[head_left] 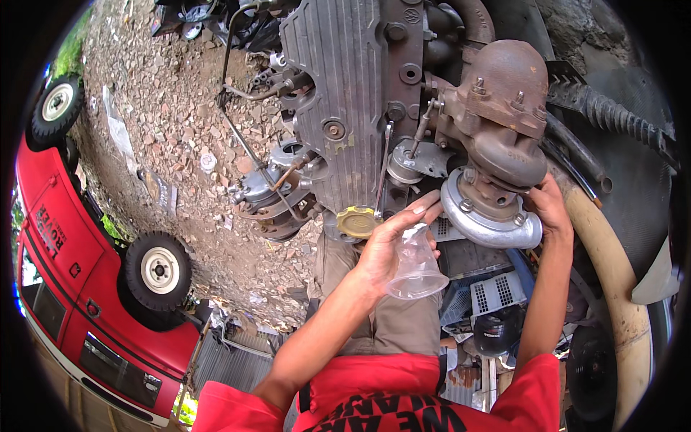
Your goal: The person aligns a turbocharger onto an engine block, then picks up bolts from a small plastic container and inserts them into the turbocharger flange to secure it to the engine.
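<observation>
Clr plas. cup (417,272) in L hand (384,248), contents unclear

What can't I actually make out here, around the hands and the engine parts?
In the head view:
Right hand: some fingers are hidden behind the turbocharger, so their grip cannot be told.
Clear plastic cup: glare obscures whether any liquid film is inside.
Ribbed engine cover: far end cut off by the upper edge.
Red vehicle: partly cut off by the round left rim.
</observation>
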Demonstrator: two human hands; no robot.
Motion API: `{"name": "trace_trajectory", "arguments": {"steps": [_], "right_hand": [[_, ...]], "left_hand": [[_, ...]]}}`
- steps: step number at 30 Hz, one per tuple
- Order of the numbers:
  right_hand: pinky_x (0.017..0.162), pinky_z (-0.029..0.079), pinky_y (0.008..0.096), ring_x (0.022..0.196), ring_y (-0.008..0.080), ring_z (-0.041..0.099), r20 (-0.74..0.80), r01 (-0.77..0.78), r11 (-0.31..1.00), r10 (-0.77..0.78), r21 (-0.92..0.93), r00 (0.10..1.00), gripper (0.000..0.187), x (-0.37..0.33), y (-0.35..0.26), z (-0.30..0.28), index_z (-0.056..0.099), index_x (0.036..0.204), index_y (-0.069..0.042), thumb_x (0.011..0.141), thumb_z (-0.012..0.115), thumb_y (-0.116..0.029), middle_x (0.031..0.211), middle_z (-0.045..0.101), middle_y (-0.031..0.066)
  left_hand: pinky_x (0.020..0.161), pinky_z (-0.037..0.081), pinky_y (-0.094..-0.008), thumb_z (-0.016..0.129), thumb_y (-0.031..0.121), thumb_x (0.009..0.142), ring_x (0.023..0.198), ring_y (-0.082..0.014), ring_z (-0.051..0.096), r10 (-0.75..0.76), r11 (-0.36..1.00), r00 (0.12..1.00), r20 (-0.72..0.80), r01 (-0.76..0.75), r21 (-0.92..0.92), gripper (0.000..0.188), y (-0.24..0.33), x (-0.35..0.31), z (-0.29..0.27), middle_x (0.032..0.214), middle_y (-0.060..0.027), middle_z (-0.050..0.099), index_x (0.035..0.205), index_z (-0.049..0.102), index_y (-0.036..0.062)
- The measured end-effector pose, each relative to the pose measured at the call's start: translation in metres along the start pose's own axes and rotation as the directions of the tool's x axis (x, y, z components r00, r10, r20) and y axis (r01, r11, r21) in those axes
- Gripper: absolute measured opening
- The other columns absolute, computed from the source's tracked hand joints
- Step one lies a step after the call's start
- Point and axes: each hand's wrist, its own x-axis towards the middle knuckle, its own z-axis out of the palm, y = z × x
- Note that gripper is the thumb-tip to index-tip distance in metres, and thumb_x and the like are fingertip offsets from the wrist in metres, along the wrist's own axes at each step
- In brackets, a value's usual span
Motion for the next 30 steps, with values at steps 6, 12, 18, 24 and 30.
{"name": "trace_trajectory", "arguments": {"steps": [6, 12, 18, 24, 30], "right_hand": [[0.099, 0.048, 0.0427, 0.113, 0.0284, 0.059, -0.157, 0.001, 0.988, 0.024, 0.157, 0.987, 0.050, 0.003, 0.022, -0.009, 0.048, 0.131, 0.002, 0.093, 0.058, -0.028, 0.127, 0.057, 0.0177], [0.098, 0.049, 0.0458, 0.112, 0.0332, 0.059, -0.209, -0.069, 0.851, 0.206, 0.520, 0.956, 0.055, -0.009, 0.034, 0.010, 0.049, 0.131, 0.001, 0.094, 0.055, -0.039, 0.129, 0.056, 0.0197], [0.098, 0.050, 0.0461, 0.111, 0.0331, 0.060, -0.278, 0.036, 0.864, 0.122, 0.502, 0.953, 0.056, -0.011, 0.045, 0.000, 0.049, 0.131, 0.002, 0.092, 0.059, -0.037, 0.127, 0.057, 0.0215], [0.092, 0.050, 0.0355, 0.107, 0.0229, 0.061, -0.361, 0.093, 0.970, -0.005, 0.224, 0.933, 0.047, -0.014, 0.035, 0.003, 0.051, 0.128, 0.002, 0.088, 0.065, -0.018, 0.122, 0.060, 0.0136], [0.092, 0.047, 0.0318, 0.107, 0.0189, 0.058, -0.336, 0.054, 0.977, -0.123, -0.208, 0.934, 0.049, -0.013, 0.022, -0.006, 0.050, 0.128, 0.003, 0.085, 0.068, -0.012, 0.122, 0.059, 0.0107]], "left_hand": [[0.065, 0.051, -0.0264, 0.059, 0.023, 0.084, 0.066, -0.0103, 0.053, 0.059, 0.997, 0.993, 0.100, -0.054, -0.051, 0.077, -0.011, 0.011, -0.006, 0.152, -0.0154, 0.033, 0.148, 0.023, -0.0029], [0.068, 0.052, -0.0295, 0.058, 0.022, 0.087, 0.068, -0.0111, 0.057, -0.023, 0.999, 0.990, 0.140, 0.029, -0.040, 0.073, -0.006, 0.009, -0.013, 0.153, -0.0103, 0.031, 0.149, 0.024, 0.0029], [0.070, 0.052, -0.0317, 0.058, 0.023, 0.087, 0.070, -0.0128, 0.058, -0.088, 0.992, 0.982, 0.164, 0.102, -0.080, 0.074, -0.002, 0.009, -0.015, 0.156, -0.0072, 0.027, 0.151, 0.023, 0.0067], [0.069, 0.052, -0.0304, 0.059, 0.029, 0.087, 0.070, -0.0123, 0.057, -0.115, 0.992, 0.976, 0.186, 0.121, -0.021, 0.074, 0.012, 0.008, -0.018, 0.150, -0.0097, 0.035, 0.149, 0.026, 0.0039], [0.065, 0.053, -0.0272, 0.059, 0.033, 0.088, 0.075, -0.0102, 0.059, -0.207, 0.978, 0.976, 0.072, 0.208, -0.011, 0.069, 0.027, 0.008, -0.009, 0.141, -0.0082, 0.047, 0.145, 0.034, 0.0029]]}}
